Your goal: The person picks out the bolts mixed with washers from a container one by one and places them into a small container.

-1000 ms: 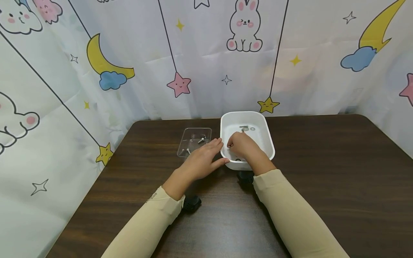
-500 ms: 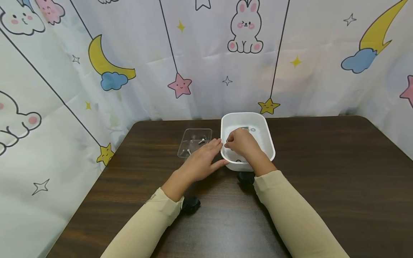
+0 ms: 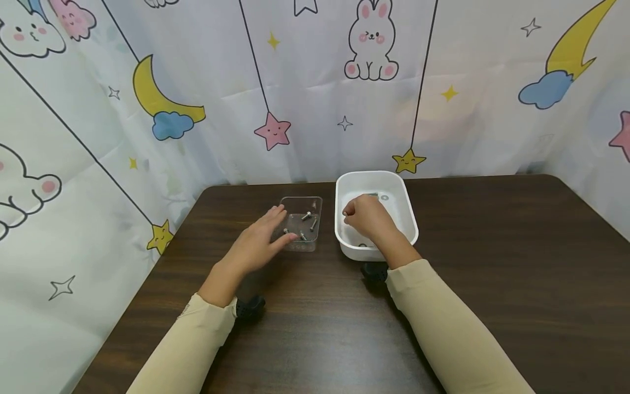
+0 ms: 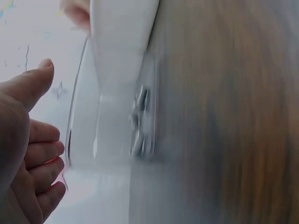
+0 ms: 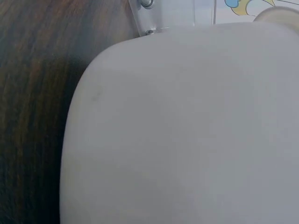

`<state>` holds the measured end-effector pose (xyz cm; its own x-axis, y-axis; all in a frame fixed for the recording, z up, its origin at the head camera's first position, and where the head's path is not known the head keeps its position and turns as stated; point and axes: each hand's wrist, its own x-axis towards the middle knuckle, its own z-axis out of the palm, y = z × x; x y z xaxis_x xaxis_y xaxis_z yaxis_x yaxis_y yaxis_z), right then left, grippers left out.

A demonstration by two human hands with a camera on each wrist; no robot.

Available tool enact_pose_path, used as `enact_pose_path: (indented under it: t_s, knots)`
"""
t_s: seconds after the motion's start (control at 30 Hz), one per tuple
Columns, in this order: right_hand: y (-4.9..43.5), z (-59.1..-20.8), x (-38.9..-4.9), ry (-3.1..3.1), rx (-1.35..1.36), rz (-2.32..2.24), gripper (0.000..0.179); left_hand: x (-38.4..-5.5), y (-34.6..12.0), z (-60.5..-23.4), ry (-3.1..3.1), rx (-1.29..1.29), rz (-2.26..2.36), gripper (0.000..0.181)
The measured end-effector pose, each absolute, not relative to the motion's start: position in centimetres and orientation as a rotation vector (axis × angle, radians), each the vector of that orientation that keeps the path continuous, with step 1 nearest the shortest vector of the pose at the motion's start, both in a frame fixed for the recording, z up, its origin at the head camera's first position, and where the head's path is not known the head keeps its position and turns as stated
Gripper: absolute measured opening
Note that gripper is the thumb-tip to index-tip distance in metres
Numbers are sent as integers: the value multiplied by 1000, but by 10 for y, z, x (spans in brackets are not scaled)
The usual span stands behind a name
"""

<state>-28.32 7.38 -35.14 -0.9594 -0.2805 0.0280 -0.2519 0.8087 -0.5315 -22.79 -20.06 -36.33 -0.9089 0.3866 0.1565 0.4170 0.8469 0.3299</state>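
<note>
My left hand (image 3: 253, 243) reaches over the left side of a clear plastic box (image 3: 301, 247), fingers extended and thumb spread. In the left wrist view the hand (image 4: 32, 154) holds nothing; whether it touches the box is unclear. Several small metal bolts (image 3: 313, 224) lie inside the box. To its right stands a white tub (image 3: 410, 224) holding a washer (image 3: 385, 197) and a dark ring (image 3: 363, 245). My right hand (image 3: 369, 219) is inside the tub by its left wall, thumb and fingers bent together. Anything between those fingertips is too small to make out.
Both containers stand near the back of a dark wooden table (image 3: 492, 273). Behind the table hangs a white patterned curtain (image 3: 315, 82). A black wrist camera (image 3: 251, 307) sits under the left wrist, another (image 3: 375, 272) under the right.
My left hand has left the tub's left rim and moved left to the clear box, uncovering more bolts. My right hand has shifted slightly up and left within the tub.
</note>
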Motion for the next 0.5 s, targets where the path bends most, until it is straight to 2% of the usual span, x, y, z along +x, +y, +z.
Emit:
enact_pose_path:
  t_s: [0.2,0.5]
  knots:
    - [72,-352,-284,2965,-439,-846,17,-234,-220,-367,-2986,-583,-632,72]
    - [70,-352,-285,2994,-492,-923,21,-239,-222,-375,-3019,-614,-655,73]
